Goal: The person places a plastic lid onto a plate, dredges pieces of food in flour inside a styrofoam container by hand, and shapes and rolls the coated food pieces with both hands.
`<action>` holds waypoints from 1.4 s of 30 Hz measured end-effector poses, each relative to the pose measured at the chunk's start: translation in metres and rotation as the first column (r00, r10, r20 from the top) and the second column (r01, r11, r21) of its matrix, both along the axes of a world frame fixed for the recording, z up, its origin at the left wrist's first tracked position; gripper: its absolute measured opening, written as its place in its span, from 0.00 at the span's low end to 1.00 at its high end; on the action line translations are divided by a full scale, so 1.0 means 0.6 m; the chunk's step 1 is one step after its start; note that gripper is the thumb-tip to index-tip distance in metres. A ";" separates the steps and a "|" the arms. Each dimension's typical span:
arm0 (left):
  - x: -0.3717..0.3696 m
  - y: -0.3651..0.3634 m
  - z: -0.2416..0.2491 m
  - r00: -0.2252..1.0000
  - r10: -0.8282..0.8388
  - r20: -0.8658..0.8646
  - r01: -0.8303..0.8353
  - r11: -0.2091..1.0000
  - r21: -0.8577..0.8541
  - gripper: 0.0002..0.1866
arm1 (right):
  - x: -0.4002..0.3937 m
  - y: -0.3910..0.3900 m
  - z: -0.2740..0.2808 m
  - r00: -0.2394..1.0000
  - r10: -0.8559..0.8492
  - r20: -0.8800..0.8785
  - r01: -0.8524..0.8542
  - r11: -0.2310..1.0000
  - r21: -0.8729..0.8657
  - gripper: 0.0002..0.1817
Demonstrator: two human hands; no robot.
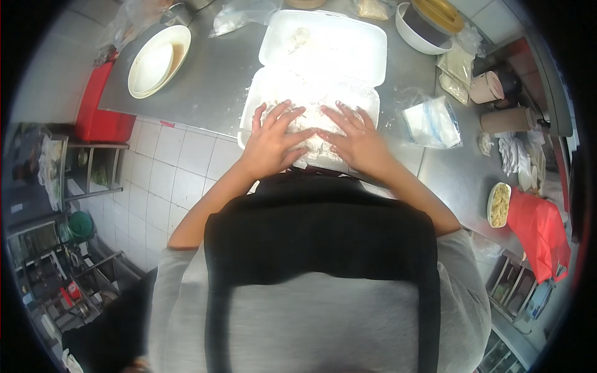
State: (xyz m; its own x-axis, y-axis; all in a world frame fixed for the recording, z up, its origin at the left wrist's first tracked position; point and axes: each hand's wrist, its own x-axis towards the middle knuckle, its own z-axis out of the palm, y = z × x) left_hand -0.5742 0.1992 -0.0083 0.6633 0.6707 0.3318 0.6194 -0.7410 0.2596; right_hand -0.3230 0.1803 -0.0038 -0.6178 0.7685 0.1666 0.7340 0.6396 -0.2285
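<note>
A white foam clamshell box (377, 98) lies opened out on the metal counter, its lid folded back away from me. White flour-like powder with clumps (316, 140) covers the near half, and a small pale lump (299, 40) sits in the lid. My left hand (273, 138) rests over the powder with fingers spread. Opposite it, my right hand (356, 138) is also spread on the powder, the thumbs almost meeting in the middle. Powder clings to the fingertips. What lies beneath the palms is hidden.
Stacked pale dishes (148, 68) stand left on the steel counter (211, 81). To the right are a plastic bag of white stuff (432, 121), a white bowl with a dark, yellow-lidded container (429, 28), a dish of yellowish food (499, 205) and a red bag (540, 230).
</note>
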 end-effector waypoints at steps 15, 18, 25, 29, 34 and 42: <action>-0.024 -0.031 0.002 0.998 -0.047 -0.041 0.042 0.992 -0.115 0.23 | 0.009 -0.017 0.007 0.999 0.035 -0.023 -0.036 0.999 -0.020 0.19; -0.044 -0.038 0.000 0.999 0.002 -0.039 -0.006 0.995 -0.095 0.23 | 0.010 -0.020 0.010 0.998 0.049 -0.030 -0.049 0.999 -0.008 0.16; -0.039 -0.044 -0.022 0.959 0.274 0.071 -0.275 0.961 0.002 0.31 | 0.015 -0.017 0.012 0.992 0.082 -0.097 -0.085 0.996 -0.025 0.13; -0.003 -0.027 -0.037 0.874 0.480 0.071 -0.480 0.877 -0.015 0.40 | 0.004 0.013 0.009 0.972 0.236 -0.008 -0.235 0.969 0.078 0.12; -0.004 -0.034 -0.045 0.852 0.519 0.068 -0.516 0.855 -0.056 0.41 | -0.054 0.026 0.004 0.952 0.302 -0.037 -0.297 0.949 0.103 0.09; -0.008 -0.024 -0.046 0.797 0.597 0.089 -0.585 0.800 -0.129 0.39 | -0.066 0.040 0.000 0.953 0.304 -0.006 -0.304 0.952 0.044 0.08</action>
State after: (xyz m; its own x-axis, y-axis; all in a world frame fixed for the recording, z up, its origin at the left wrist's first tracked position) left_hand -0.5787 0.1851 -0.0362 0.0866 0.9500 0.3001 0.8887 -0.2098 0.4076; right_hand -0.3626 0.2045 -0.0035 -0.8187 0.5369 0.2037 0.5006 0.8411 -0.2050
